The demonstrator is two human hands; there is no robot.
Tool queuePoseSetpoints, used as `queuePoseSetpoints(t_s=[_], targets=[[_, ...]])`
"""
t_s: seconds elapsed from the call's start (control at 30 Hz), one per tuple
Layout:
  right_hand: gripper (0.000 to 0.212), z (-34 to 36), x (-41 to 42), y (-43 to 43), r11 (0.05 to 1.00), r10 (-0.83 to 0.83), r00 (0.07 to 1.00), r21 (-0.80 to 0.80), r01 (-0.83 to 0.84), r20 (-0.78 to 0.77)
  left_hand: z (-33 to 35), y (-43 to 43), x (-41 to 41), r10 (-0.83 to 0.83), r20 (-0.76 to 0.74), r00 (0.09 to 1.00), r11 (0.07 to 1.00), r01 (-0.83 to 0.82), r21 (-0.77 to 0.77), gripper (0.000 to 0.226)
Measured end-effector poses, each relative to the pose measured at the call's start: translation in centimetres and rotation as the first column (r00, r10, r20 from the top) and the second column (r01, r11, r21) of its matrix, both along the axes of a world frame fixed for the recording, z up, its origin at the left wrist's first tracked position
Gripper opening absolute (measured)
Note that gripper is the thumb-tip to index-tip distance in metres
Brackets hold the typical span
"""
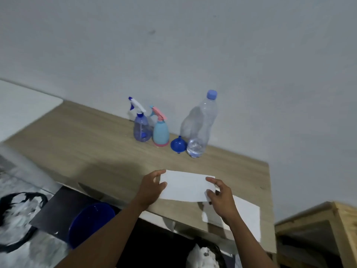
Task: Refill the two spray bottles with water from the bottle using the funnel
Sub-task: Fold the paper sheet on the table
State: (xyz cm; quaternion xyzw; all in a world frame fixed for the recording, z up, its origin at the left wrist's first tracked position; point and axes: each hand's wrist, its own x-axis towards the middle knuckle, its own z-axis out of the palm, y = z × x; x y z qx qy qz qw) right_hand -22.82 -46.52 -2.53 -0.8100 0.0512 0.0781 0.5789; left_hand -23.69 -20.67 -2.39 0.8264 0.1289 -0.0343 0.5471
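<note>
At the back of the wooden table (92,144), against the wall, stand a clear blue spray bottle (141,130) with a white and blue trigger and a light blue spray bottle (160,132) with a pink trigger. To their right lies a blue funnel (178,145), wide end down, beside a tall clear water bottle (199,130) with a blue cap and a little water at its bottom. Near the front edge my left hand (152,187) and my right hand (219,198) hold a white sheet of paper (185,185) by its two ends.
A second white sheet (247,215) lies on the table under my right wrist. A blue bucket (90,223) sits on the floor below the table's front edge. A wooden crate (316,233) stands at the right. A white surface (23,107) adjoins the table at left.
</note>
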Motion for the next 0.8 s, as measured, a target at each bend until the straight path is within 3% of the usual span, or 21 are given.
queuePoseSetpoints(t_s=[0.2, 0.43, 0.8], targets=[[0.049, -0.3, 3.3, 13.0, 0.974, 0.213, 0.977, -0.089, -0.21, 0.021, -2.1, 13.0, 0.0, 0.069, -0.054, 0.996, 0.997, -0.067, 0.032, 0.051], [0.053, -2.0, 8.7, 27.3, 0.878, 0.413, 0.909, -0.287, -0.384, 0.046, -4.4, 25.9, 2.4, 0.189, -0.129, 0.973, 0.981, -0.183, 0.057, 0.055], [0.051, -3.4, 17.0, 35.5, 0.756, 0.439, 0.891, -0.488, -0.437, -0.117, -6.1, 31.7, 7.2, 0.157, -0.139, 0.978, 0.982, -0.14, 0.123, 0.069]])
